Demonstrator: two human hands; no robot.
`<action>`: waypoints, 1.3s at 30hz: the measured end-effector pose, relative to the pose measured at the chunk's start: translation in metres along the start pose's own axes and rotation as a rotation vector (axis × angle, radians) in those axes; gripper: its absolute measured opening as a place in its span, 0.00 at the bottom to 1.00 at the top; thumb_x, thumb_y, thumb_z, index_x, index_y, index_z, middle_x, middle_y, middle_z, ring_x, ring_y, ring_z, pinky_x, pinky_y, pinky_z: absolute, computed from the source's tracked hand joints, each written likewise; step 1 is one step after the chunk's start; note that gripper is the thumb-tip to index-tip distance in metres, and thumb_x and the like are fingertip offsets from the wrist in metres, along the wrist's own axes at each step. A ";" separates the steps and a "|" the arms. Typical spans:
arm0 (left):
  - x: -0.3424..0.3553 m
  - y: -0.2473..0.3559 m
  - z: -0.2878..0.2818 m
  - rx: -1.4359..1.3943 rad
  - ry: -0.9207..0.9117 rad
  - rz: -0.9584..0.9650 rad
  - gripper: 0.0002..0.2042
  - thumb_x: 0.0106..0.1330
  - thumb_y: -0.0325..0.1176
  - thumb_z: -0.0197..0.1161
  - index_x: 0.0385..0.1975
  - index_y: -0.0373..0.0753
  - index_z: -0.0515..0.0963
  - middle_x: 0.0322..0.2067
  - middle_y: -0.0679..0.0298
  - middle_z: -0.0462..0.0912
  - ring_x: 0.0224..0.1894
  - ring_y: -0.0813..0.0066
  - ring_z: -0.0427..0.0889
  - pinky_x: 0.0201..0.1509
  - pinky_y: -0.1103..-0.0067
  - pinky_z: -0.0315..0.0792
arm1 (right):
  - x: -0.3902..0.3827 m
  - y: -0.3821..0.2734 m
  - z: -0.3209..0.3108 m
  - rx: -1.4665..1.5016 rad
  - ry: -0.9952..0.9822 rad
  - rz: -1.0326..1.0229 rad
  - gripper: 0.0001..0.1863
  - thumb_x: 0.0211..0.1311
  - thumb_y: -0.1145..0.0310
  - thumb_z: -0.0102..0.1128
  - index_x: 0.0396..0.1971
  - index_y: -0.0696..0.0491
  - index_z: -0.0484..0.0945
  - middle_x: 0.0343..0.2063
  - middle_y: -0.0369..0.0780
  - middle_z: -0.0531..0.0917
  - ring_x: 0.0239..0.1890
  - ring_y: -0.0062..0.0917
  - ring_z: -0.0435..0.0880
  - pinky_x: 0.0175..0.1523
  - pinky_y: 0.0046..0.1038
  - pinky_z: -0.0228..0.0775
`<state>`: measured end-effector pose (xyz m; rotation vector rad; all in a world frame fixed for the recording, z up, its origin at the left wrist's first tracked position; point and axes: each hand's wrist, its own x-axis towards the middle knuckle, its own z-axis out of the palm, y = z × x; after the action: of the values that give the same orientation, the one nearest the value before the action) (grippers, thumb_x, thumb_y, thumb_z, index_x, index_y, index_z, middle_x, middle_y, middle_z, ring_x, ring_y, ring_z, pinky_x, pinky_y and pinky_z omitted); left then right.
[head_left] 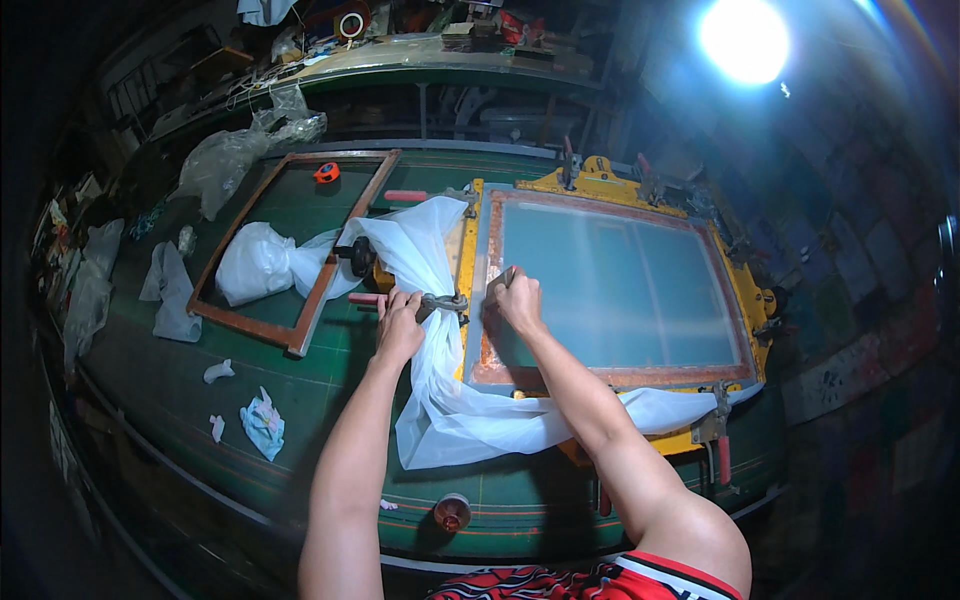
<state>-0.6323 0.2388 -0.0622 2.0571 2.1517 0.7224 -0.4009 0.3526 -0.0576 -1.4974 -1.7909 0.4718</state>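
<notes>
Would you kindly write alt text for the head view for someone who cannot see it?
A person's closed right hand is at the left side of a framed mesh screen; the left hand is at a clamp over white sheeting. Further left, an orange tape measure lies within a brown frame.

Head-worn fisheye, facing down, table [300,375] below

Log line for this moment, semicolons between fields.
left hand: at pink-handled clamp; right hand: closed at left border of mesh screen; white sheet: along screen's left and near sides; orange tape measure: inside brown frame
</notes>
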 end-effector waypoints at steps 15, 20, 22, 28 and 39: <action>0.001 -0.002 0.001 -0.005 0.002 0.008 0.25 0.61 0.19 0.55 0.61 0.35 0.77 0.56 0.51 0.77 0.72 0.46 0.65 0.77 0.51 0.52 | -0.030 0.000 0.003 -0.013 -0.011 0.011 0.13 0.59 0.71 0.60 0.37 0.66 0.78 0.20 0.54 0.85 0.25 0.45 0.89 0.37 0.42 0.82; 0.002 -0.001 0.000 -0.022 -0.050 -0.037 0.28 0.60 0.20 0.57 0.64 0.35 0.76 0.59 0.52 0.76 0.73 0.51 0.63 0.80 0.52 0.47 | -0.037 -0.004 -0.006 0.061 -0.026 0.059 0.15 0.57 0.70 0.61 0.38 0.67 0.77 0.23 0.57 0.85 0.29 0.50 0.89 0.41 0.47 0.81; 0.005 0.000 0.000 -0.030 -0.056 -0.041 0.27 0.60 0.20 0.57 0.64 0.35 0.76 0.59 0.52 0.76 0.73 0.51 0.62 0.80 0.53 0.47 | -0.045 -0.008 -0.012 0.010 -0.051 0.035 0.15 0.57 0.69 0.61 0.39 0.67 0.77 0.24 0.59 0.84 0.32 0.53 0.88 0.42 0.49 0.80; 0.004 0.000 -0.003 -0.009 -0.081 -0.041 0.27 0.61 0.21 0.56 0.65 0.36 0.75 0.60 0.52 0.76 0.74 0.51 0.62 0.81 0.53 0.47 | -0.057 -0.020 -0.027 0.024 -0.042 0.063 0.16 0.56 0.70 0.60 0.39 0.67 0.76 0.27 0.63 0.83 0.36 0.60 0.86 0.44 0.53 0.77; 0.004 0.002 -0.003 0.017 -0.078 -0.057 0.28 0.62 0.22 0.56 0.65 0.36 0.74 0.62 0.51 0.75 0.75 0.51 0.61 0.80 0.53 0.47 | -0.081 -0.028 -0.031 0.027 -0.060 0.044 0.22 0.55 0.68 0.61 0.47 0.67 0.75 0.29 0.64 0.83 0.37 0.62 0.85 0.46 0.53 0.78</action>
<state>-0.6316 0.2422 -0.0574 1.9877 2.1713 0.6093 -0.3937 0.2626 -0.0428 -1.5206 -1.7936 0.5660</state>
